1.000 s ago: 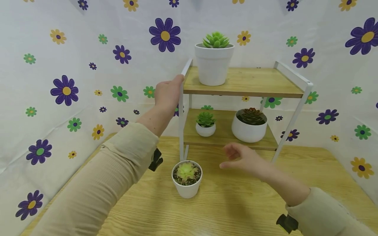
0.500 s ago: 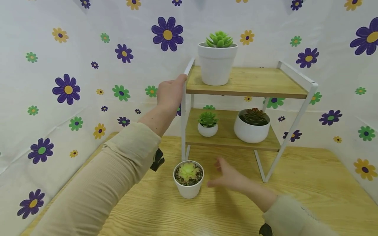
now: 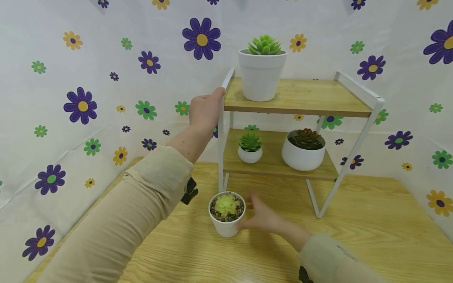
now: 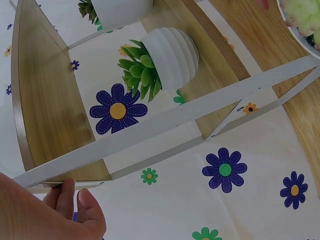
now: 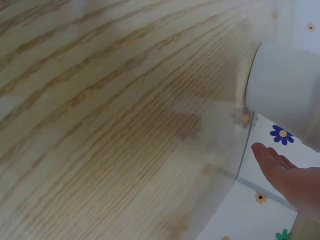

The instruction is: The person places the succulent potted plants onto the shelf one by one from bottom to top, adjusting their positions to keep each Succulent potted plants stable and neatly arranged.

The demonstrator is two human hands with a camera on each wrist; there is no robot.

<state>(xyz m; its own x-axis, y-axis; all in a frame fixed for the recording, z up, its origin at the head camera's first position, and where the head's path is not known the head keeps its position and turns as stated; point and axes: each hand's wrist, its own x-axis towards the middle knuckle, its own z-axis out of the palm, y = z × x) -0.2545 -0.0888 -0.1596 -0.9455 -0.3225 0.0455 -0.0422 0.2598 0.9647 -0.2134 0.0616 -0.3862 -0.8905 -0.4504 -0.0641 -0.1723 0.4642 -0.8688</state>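
My left hand (image 3: 205, 112) grips the top left edge of a two-tier plant shelf (image 3: 311, 96) with a white metal frame and wooden boards. In the left wrist view its fingers (image 4: 65, 202) curl at that frame edge. A white pot (image 3: 227, 228) with a pale yellow-green succulent (image 3: 225, 205) stands on the table in front of the shelf's left leg. Beside it on the right is my right hand (image 3: 263, 216), thumb and fingers spread, thumb overlapping the pot's side. The right wrist view shows this hand (image 5: 290, 177) near the white pot (image 5: 285, 87).
A tall white pot (image 3: 262, 76) with a green succulent stands on the top board. On the lower board are a small ribbed pot (image 3: 250, 154) and a wide round pot (image 3: 303, 155) with a dark reddish succulent. A flower-print cloth (image 3: 106, 51) backs the wooden table (image 3: 382, 236).
My right hand has moved left and down from in front of the lower board to the right side of the small pot. The left hand keeps its hold on the shelf.
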